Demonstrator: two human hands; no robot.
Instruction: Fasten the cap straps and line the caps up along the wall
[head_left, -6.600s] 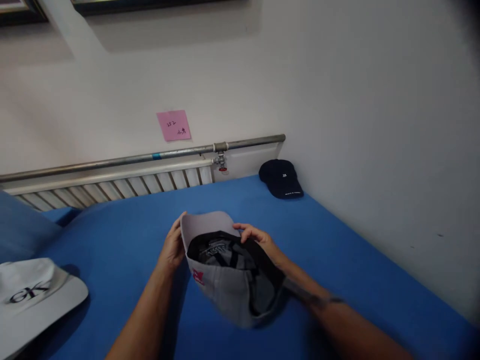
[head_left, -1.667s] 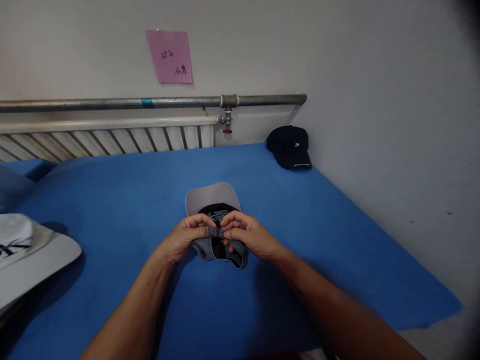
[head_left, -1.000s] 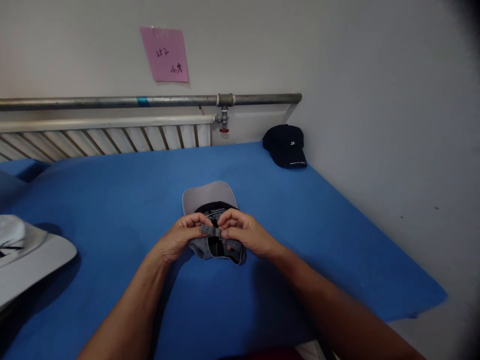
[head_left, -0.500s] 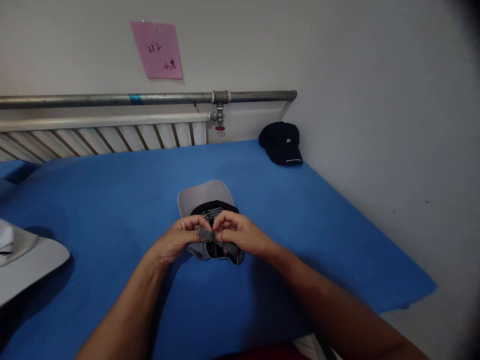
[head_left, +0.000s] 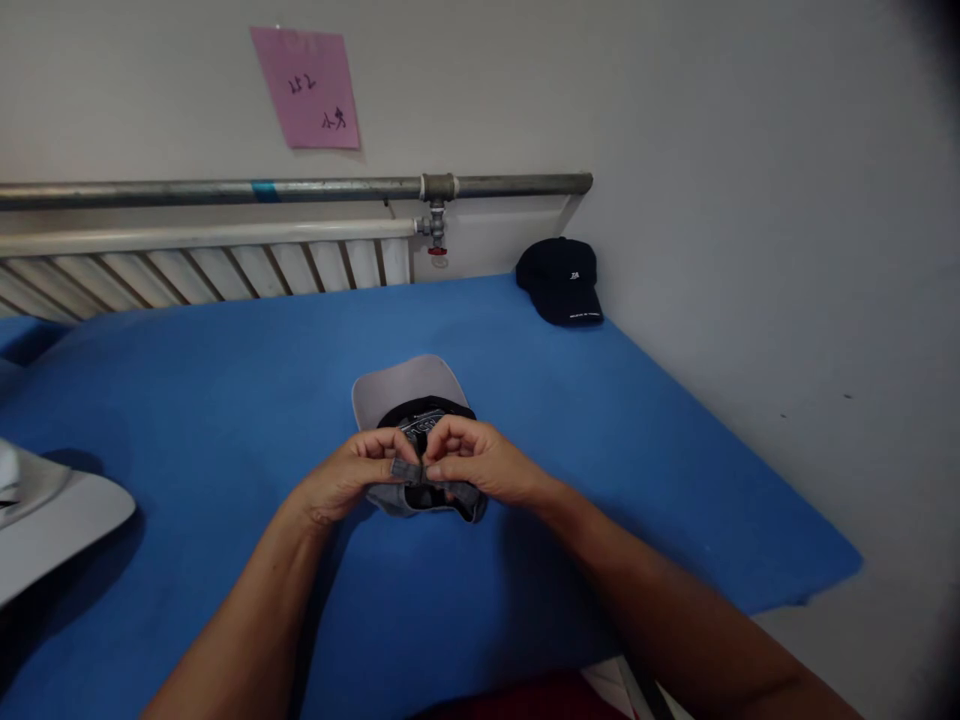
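Over blue sheet [head_left: 225,400], right edge [head_left: 720,434] distant, left hand [head_left: 349,475] and right hand [head_left: 487,465] tight on cap strap [head_left: 406,470].

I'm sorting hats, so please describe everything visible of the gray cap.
The gray cap looks like cloth, with a curved, paler brim pointing away from the person, a black inner band and pale, partly hidden lettering inside. It appears to lie upside down on the blue sheet. At its near side, the left grip and right grip pinch its gray strap, partly covering it.
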